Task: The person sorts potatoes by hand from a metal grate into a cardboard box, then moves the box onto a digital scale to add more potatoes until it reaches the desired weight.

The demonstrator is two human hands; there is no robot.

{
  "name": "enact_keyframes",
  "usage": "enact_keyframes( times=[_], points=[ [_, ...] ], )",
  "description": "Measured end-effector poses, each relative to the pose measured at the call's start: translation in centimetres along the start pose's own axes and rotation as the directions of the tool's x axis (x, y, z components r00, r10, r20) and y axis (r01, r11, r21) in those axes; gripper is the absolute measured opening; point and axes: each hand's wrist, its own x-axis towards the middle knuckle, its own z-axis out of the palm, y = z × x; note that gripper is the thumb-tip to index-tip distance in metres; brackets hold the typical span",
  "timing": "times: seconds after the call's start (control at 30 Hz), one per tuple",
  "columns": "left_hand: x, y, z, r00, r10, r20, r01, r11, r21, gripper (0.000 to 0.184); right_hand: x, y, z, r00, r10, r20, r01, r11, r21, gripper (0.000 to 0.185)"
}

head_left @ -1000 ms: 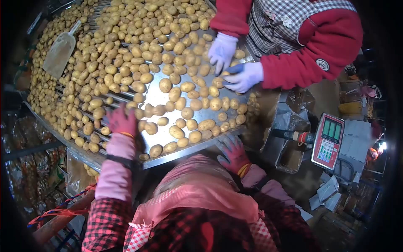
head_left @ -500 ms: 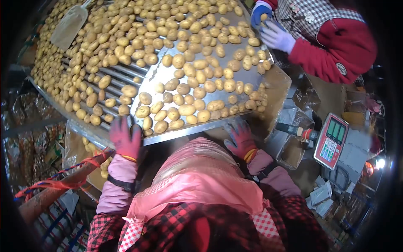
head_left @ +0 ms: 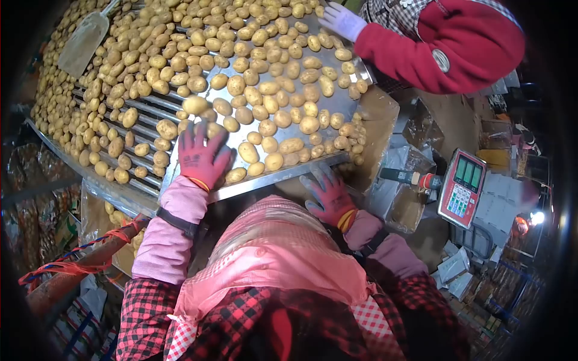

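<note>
Potatoes (head_left: 265,90) lie over a slatted rack (head_left: 126,102) and a smooth metal tray (head_left: 241,150). My left hand (head_left: 201,157), in a red and grey glove, is spread palm down at the tray's left part, its fingertips against potatoes. One potato (head_left: 194,105) sits just beyond those fingers. My right hand (head_left: 328,195), gloved alike, rests with fingers apart at the tray's front metal edge and holds nothing.
A co-worker's gloved hand (head_left: 342,21) reaches over the potatoes at the top. A scoop (head_left: 84,43) lies on the potatoes at upper left. To the right stand a scale display (head_left: 462,188) and plastic-lined boxes (head_left: 406,207). A pole (head_left: 78,268) with red cords is at lower left.
My left hand has moved from the tray's front left corner forward onto the tray among the potatoes. My right hand stays at the edge. The co-worker's hand has shifted left over the potatoes.
</note>
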Motion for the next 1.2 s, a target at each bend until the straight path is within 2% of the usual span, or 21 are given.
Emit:
enact_keyframes(
  times=[0.07, 0.13, 0.2, 0.3, 0.37, 0.4, 0.5, 0.53, 0.63, 0.67, 0.77, 0.87, 1.03, 1.1, 1.13, 1.17, 1.2],
  points=[
    [-0.5, -0.8, -0.4, 0.992, -0.074, -0.102, 0.077, 0.997, 0.021, 0.055, -0.3, 0.3, -0.4, 0.994, 0.025, -0.105, -0.013, 0.994, 0.107, 0.076],
    [-2.5, -1.0, -0.9, 0.994, -0.085, -0.061, 0.080, 0.993, -0.090, 0.055, -1.1, 1.5, -0.2, 0.969, 0.098, -0.226, -0.066, 0.987, 0.148, 0.074],
    [-5.7, -1.3, -0.4, 0.997, -0.061, -0.057, 0.051, 0.987, -0.155, 0.054, -1.0, 3.7, 0.3, 0.905, 0.200, -0.376, -0.164, 0.979, 0.124, 0.075],
    [-8.3, -0.1, -1.7, 0.992, -0.126, -0.029, 0.115, 0.960, -0.254, 0.053, 1.1, 6.3, 0.2, 0.781, 0.347, -0.519, -0.203, 0.927, 0.315, 0.079],
    [-9.0, 0.3, -1.9, 0.988, -0.150, -0.046, 0.128, 0.940, -0.315, 0.051, 3.9, 5.9, -2.4, 0.871, 0.430, -0.237, -0.361, 0.888, 0.283, 0.082],
    [-8.9, 0.6, -2.1, 0.987, -0.148, -0.062, 0.118, 0.932, -0.343, 0.051, 5.3, 5.3, -3.7, 0.882, 0.463, -0.087, -0.431, 0.868, 0.247, 0.083],
    [-8.7, 1.3, -3.3, 0.984, -0.151, -0.089, 0.110, 0.927, -0.358, 0.049, 8.8, 4.0, -5.4, 0.880, 0.454, 0.142, -0.462, 0.886, 0.031, 0.074],
    [-8.8, 1.3, -3.4, 0.982, -0.161, -0.097, 0.114, 0.921, -0.372, 0.049, 11.2, 4.6, -4.8, 0.827, 0.473, 0.303, -0.475, 0.877, -0.074, 0.092],
    [-9.8, 1.2, -3.6, 0.974, -0.214, -0.075, 0.163, 0.892, -0.423, 0.047, 12.6, 5.2, -3.6, 0.771, 0.535, 0.344, -0.519, 0.842, -0.146, 0.098],
    [-10.0, 1.2, -3.7, 0.970, -0.234, -0.063, 0.183, 0.879, -0.440, 0.047, 13.1, 5.2, -4.0, 0.748, 0.540, 0.385, -0.546, 0.831, -0.107, 0.103],
    [-10.7, 0.6, -3.4, 0.961, -0.271, -0.056, 0.216, 0.860, -0.463, 0.045, 14.1, 6.7, -2.8, 0.766, 0.518, 0.382, -0.507, 0.851, -0.138, 0.106],
    [-10.2, 0.5, -4.1, 0.951, -0.299, -0.080, 0.218, 0.829, -0.514, 0.043, 13.9, 7.2, -2.5, 0.798, 0.477, 0.369, -0.487, 0.870, -0.072, 0.110],
    [-9.2, 1.0, -4.3, 0.962, -0.272, -0.003, 0.224, 0.796, -0.562, 0.040, 13.1, 7.5, -0.1, 0.872, 0.464, 0.158, -0.474, 0.880, 0.033, 0.111],
    [-8.4, 1.8, -4.3, 0.961, -0.270, 0.060, 0.244, 0.725, -0.645, 0.041, 12.8, 8.8, 1.6, 0.896, 0.436, 0.082, -0.442, 0.894, 0.069, 0.111],
    [-7.9, 2.1, -3.6, 0.940, -0.292, 0.178, 0.316, 0.546, -0.776, 0.041, 13.0, 8.2, 0.2, 0.876, 0.453, 0.165, -0.467, 0.882, 0.057, 0.114],
    [-7.6, 2.4, -3.2, 0.911, -0.284, 0.298, 0.385, 0.333, -0.861, 0.041, 14.1, 8.3, 0.8, 0.889, 0.442, 0.118, -0.453, 0.887, 0.089, 0.113],
    [-7.3, 2.7, -3.0, 0.906, -0.267, 0.329, 0.409, 0.351, -0.842, 0.040, 14.4, 8.8, 1.6, 0.892, 0.446, 0.076, -0.452, 0.885, 0.112, 0.112]
  ],
)
